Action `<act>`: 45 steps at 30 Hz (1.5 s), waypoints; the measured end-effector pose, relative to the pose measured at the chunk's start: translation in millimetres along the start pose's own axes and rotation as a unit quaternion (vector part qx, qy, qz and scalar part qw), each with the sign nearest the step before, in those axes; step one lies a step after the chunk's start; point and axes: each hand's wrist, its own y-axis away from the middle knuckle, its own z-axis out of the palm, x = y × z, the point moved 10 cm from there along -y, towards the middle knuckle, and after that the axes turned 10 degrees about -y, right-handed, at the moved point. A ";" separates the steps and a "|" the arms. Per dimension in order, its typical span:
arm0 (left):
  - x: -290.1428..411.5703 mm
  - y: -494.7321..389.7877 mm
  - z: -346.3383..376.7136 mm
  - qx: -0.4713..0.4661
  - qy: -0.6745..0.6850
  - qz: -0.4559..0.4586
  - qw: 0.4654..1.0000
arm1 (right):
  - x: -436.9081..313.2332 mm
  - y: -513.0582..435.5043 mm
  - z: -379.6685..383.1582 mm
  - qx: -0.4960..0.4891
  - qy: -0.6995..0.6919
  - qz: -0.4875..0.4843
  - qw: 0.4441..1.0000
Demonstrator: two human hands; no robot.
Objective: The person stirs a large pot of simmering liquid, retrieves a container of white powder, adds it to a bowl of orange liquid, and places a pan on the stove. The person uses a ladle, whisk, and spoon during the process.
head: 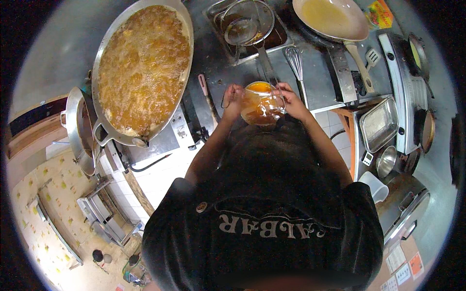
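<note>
Close in front of my body is a clear bowl-like vessel (262,109) with glossy orange liquid in it. My left hand (234,97) grips its left side, where a thin curved edge, perhaps a handle, shows by the fingers. On the opposite side my right hand (292,100) has its fingers at the rim. A wire strainer (247,22) rests over a rectangular metal pan (284,43) beyond the vessel. Its handle reaches down towards my right fingers; whether they touch it I cannot tell. A wire whisk (295,63) lies right of that handle.
At left, a large metal pan (143,72) holds bubbling amber oil. A wooden-shafted utensil (209,100) lies beside it. Back right are a light frying pan (329,18) and a slotted spatula (372,58). A rectangular wire-mesh tray (379,123) and a metal bowl (386,162) stand further right.
</note>
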 end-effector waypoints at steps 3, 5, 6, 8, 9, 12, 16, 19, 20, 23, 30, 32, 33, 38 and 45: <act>8.9 8.2 -2.0 -0.035 -0.159 0.053 0.985 | 6.0 6.9 -3.0 0.014 -0.010 0.050 0.999; 3.8 13.3 -2.9 -0.052 -0.139 0.040 0.988 | 4.3 11.3 -4.2 0.021 -0.011 0.054 0.998; 1.1 17.0 -5.2 -0.049 -0.113 0.033 0.992 | 0.7 14.0 -4.5 0.026 -0.009 0.043 0.999; -3.9 24.5 -8.6 -0.040 -0.062 0.019 0.997 | -3.6 18.8 -2.8 0.026 0.006 0.038 0.999; -5.3 29.4 -8.5 -0.049 -0.057 0.014 0.997 | -4.4 21.5 -1.7 0.022 0.019 0.044 0.999; -2.0 42.8 -9.0 -0.092 -0.053 0.006 0.994 | -10.2 28.7 3.2 0.012 0.008 0.051 0.999; 8.4 61.3 -5.0 -0.165 -0.056 -0.017 0.985 | -14.2 39.0 8.8 -0.002 0.002 0.084 0.996; 9.6 77.9 -1.9 -0.187 -0.066 -0.052 0.979 | -23.6 44.9 11.8 -0.013 -0.026 0.059 0.998; 8.7 83.6 -1.2 -0.193 -0.073 -0.065 0.976 | -22.6 47.5 13.6 -0.019 -0.003 0.068 0.998; 3.6 96.3 5.4 -0.233 -0.079 -0.103 0.964 | -23.5 53.5 14.2 -0.028 0.039 0.066 0.997; -0.9 108.3 10.4 -0.278 -0.083 -0.171 0.941 | -22.4 57.8 13.2 -0.030 0.040 0.073 0.996; 3.4 107.2 11.6 -0.272 -0.102 -0.146 0.946 | -23.9 56.0 13.2 -0.028 0.057 0.066 0.996; -1.4 107.0 7.3 -0.243 -0.126 -0.163 0.948 | -24.5 55.5 12.7 -0.027 0.063 0.065 0.996; -2.8 106.0 3.2 -0.185 -0.109 -0.135 0.967 | -33.5 49.5 12.1 -0.045 0.014 0.034 0.998; 7.6 96.7 9.9 -0.132 -0.208 -0.023 0.969 | -4.5 49.0 0.6 -0.059 -0.082 0.202 0.974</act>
